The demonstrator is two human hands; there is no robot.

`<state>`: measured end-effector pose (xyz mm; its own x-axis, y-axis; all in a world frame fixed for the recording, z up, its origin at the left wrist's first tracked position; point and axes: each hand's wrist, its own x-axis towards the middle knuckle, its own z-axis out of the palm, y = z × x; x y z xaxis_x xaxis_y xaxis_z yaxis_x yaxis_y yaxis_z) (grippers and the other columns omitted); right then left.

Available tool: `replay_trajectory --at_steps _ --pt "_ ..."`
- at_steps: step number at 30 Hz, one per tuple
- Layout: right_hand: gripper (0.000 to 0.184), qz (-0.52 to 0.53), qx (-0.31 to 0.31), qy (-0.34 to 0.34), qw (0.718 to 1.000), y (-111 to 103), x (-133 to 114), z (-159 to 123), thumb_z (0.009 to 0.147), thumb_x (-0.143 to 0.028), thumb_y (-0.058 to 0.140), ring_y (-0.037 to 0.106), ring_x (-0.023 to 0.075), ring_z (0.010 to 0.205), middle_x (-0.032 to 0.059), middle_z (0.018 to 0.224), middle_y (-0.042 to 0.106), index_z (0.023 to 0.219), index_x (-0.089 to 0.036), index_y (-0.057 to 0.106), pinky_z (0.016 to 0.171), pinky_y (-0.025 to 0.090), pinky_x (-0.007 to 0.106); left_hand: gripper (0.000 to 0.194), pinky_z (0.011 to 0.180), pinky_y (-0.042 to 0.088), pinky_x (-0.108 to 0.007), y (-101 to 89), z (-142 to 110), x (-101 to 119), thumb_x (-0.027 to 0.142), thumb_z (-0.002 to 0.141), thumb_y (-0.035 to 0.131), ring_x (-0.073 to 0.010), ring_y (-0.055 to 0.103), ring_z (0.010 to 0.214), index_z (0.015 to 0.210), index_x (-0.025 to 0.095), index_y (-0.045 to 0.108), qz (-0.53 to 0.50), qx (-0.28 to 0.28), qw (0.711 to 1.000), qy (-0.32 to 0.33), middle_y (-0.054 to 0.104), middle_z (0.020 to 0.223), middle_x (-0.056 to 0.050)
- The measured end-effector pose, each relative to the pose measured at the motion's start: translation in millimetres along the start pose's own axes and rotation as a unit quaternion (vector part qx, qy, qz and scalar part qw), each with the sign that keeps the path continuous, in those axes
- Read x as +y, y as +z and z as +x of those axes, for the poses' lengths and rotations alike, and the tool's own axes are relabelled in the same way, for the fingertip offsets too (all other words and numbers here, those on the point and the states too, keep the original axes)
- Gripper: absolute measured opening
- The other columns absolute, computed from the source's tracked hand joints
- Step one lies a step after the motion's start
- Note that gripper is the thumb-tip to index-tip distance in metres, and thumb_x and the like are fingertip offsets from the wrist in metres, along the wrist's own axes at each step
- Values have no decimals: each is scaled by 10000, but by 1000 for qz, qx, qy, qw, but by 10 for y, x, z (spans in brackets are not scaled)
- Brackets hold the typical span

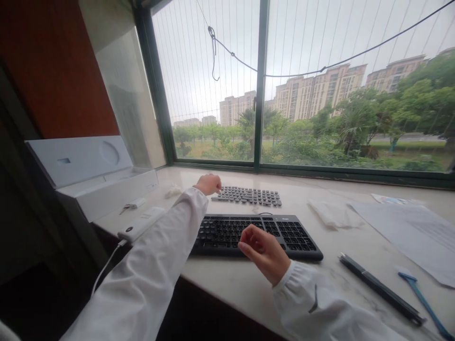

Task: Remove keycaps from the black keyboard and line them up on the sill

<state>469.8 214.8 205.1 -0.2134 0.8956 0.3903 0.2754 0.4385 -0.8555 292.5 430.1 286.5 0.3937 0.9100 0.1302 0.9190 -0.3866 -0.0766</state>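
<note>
A black keyboard (302,241) lies along the front of the marble-look surface. Caps cover keys at its left end, while bare switch positions show across its middle and right. Behind it, loose dark keycaps (250,195) are laid out in rows. My left hand (209,184) is at the left end of these rows, fingers closed and bent down; whatever is between them is hidden. Over the keyboard's lower middle, my right hand (265,253) is curled, thumb close to the bent fingers. I cannot make out whether it holds anything.
An open white box (110,192) stands at left, near a white device (140,225) with a cable (106,265). On the right lie a black pen (382,289), a blue stick with a T-shaped head (423,298), paper sheets (408,232) and crumpled white wrapping (330,213). A window (261,94) rises behind.
</note>
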Motion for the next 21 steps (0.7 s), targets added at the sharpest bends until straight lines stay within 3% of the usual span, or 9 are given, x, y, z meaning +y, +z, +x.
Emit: replay_trajectory --at_steps 3,7,10,14,16,19,21 --pt "145 -142 52 -68 986 -76 -172 -62 805 -342 556 422 110 543 -12 636 518 771 -202 539 550 347 259 197 758 442 -266 -132 -440 235 406 747 635 -172 592 860 892 291 704 -36 34 999 -11 687 913 -8" --pt "178 -324 90 -26 941 -315 -282 -333 822 -388 514 502 153 591 17 695 560 825 -212 541 578 376 292 396 677 440 -276 -143 -1178 433 519 873 397 -184 599 778 920 263 695 -60 101 992 -54 681 872 -52" --pt "279 -473 94 55 874 -700 -194 -644 807 -440 517 564 214 715 90 862 591 922 -187 540 634 408 333 467 643 433 -290 33 -1679 445 495 917 267 -206 602 779 970 261 668 -24 156 980 -118 671 891 -84" --pt "504 -621 131 221 740 -1295 79 -983 739 -614 532 562 368 864 221 956 570 912 -141 552 648 386 418 389 630 440 -290 427 -2077 383 387 939 261 -212 593 818 1066 283 615 -41 213 959 -182 639 996 -82" --pt "491 -616 115 288 724 -1498 210 -1065 761 -606 515 571 374 875 249 954 572 881 -131 555 647 377 414 359 649 452 -289 616 -2165 360 319 938 280 -220 567 900 1090 282 602 -61 250 949 -182 612 1043 -78" --pt "260 -564 48 334 754 -1640 343 -1097 836 -367 524 608 300 790 205 860 609 903 -116 543 631 379 362 358 789 453 -300 799 -2213 348 215 923 305 -212 532 959 1120 262 601 -85 286 942 -154 584 1072 -84" --pt "182 -546 53 321 772 -1659 396 -1093 841 -292 522 612 276 738 196 794 613 861 -113 548 619 378 347 366 857 433 -306 848 -2221 346 177 915 312 -207 525 957 1113 255 610 -101 295 939 -143 578 1073 -84"
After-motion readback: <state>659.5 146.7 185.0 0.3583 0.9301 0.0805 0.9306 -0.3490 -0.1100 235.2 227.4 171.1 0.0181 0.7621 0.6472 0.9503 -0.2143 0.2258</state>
